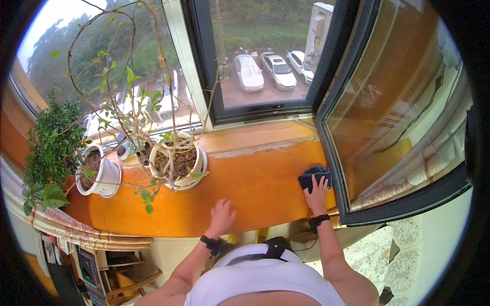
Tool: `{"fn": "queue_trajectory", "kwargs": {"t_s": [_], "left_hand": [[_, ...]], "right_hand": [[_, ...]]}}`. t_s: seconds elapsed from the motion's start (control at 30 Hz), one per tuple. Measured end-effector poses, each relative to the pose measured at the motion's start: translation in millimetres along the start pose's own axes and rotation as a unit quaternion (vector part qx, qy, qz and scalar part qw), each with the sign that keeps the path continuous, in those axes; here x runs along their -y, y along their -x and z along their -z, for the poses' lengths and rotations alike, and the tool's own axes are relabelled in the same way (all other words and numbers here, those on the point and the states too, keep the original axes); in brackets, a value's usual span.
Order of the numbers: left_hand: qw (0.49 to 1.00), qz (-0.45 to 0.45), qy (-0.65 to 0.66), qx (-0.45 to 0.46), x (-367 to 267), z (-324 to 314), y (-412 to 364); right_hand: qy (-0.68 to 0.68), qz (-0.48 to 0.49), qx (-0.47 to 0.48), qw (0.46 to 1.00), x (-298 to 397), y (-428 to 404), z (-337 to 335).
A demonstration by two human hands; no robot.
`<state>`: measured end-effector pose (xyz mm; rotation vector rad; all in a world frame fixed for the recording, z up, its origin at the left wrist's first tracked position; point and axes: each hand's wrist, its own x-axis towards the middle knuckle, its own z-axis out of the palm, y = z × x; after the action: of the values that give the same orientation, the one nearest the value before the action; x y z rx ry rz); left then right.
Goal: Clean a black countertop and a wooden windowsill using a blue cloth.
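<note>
My right hand [317, 193] presses down on a folded dark blue cloth [314, 172], its fingers spread over the fabric. The cloth lies on the glossy orange-brown wooden windowsill [252, 183], close beside the frame of the inward-swung window sash [337, 168]. Nothing is held in my left hand [223, 218], which is over the sill's front edge with its fingers loosely bent and a little apart. Whether it touches the wood I cannot tell. Both wrists wear black bands.
A round cream pot [155, 162] with a bare-stemmed climbing plant stands left of my hands. Beside it are a white pot [111, 179] with a leafy shrub and a small pot [122, 152]. Curtains [122, 241] hang at the lower left. Cars [279, 72] are parked outside.
</note>
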<state>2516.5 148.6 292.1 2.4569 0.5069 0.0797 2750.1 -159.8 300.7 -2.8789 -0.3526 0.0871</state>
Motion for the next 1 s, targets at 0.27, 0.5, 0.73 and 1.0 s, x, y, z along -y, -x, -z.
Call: {"fn": "queue_trajectory", "kwargs": {"t_s": [0.27, 0.5, 0.73, 1.0], "left_hand": [[0.995, -0.041, -0.062, 0.061, -22, 5, -3], [0.974, -0.209, 0.034, 0.080, -54, -9, -8], [0.960, -0.244, -0.120, 0.064, -56, -17, 5], [0.966, -0.220, -0.127, 0.057, -23, 3, 12]], "right_hand": [[-0.003, 0.187, 0.054, 0.981, 54, 52, 3], [-0.118, 0.448, 0.137, 0.875, 130, 86, -15], [-0.237, 0.418, 0.130, 0.867, 126, 62, -7], [-0.183, 0.373, 0.022, 0.910, 83, 47, -3]]}}
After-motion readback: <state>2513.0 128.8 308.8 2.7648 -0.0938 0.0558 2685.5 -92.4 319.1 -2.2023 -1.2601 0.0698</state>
